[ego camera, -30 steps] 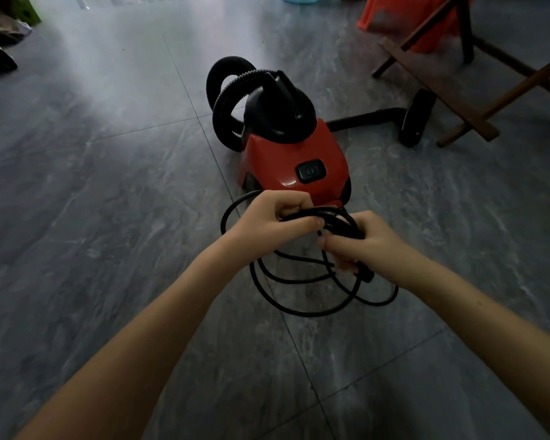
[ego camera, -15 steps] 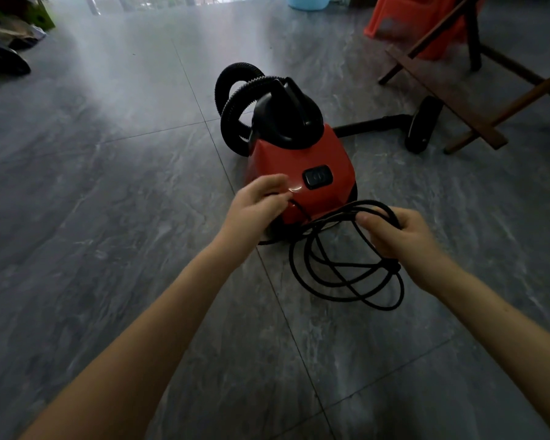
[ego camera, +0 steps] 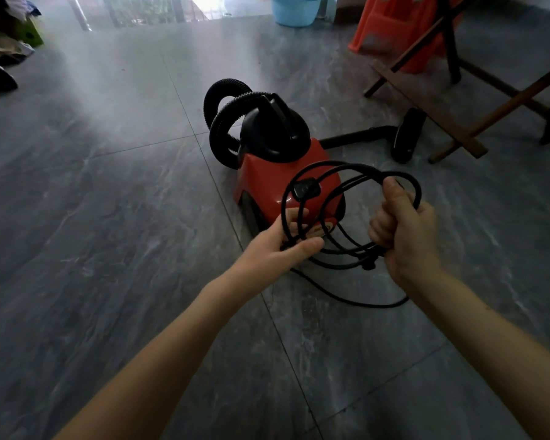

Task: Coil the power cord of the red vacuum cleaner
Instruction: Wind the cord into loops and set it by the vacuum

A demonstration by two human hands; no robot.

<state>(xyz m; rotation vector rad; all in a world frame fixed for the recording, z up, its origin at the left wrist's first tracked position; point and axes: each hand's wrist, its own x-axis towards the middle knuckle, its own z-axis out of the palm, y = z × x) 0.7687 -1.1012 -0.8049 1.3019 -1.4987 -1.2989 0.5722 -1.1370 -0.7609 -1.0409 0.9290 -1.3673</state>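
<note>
The red vacuum cleaner (ego camera: 267, 182) stands on the grey tile floor, its black ribbed hose (ego camera: 223, 122) looped at its back left. Its black power cord (ego camera: 334, 168) is gathered into several loops held up in front of the machine. My right hand (ego camera: 404, 230) is fisted around the right side of the loops. My left hand (ego camera: 283, 249) pinches the left side of the loops between thumb and fingers. One slack stretch of cord lies on the floor under my right wrist.
The black wand and floor nozzle (ego camera: 407, 138) lie to the right of the vacuum. A wooden folding frame (ego camera: 432, 100) and an orange plastic stool (ego camera: 404, 23) stand at the back right, a blue basin (ego camera: 296, 9) behind. Clutter sits at the far left (ego camera: 10, 49).
My right hand has lifted the coil up in front of the vacuum. My left hand left the vacuum body and took hold of the loops' left side.
</note>
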